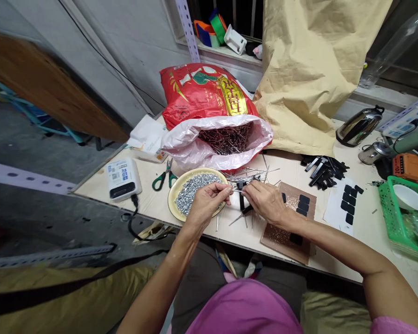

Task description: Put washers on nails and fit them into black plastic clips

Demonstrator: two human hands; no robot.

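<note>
My left hand (211, 202) is closed in a pinch at the right rim of a cream bowl (172, 204) full of small silver metal pieces (191, 188). From its fingertips a thin metal rod (236, 190) runs toward a black fixture (243, 202) on the table. My right hand (266, 199) is closed at the fixture's right side, its fingertips at the fixture's top; exactly what they grip is hidden. Loose thin metal rods (261, 172) lie around and behind the fixture.
Behind stands an open red sack (202, 99) of reddish-brown rods. Green-handled scissors (164, 178) and a white device (123, 178) lie left. At right are a brown board (282, 236) with black pads, black parts (323, 171), white paper (330, 211) and a green basket (392, 218).
</note>
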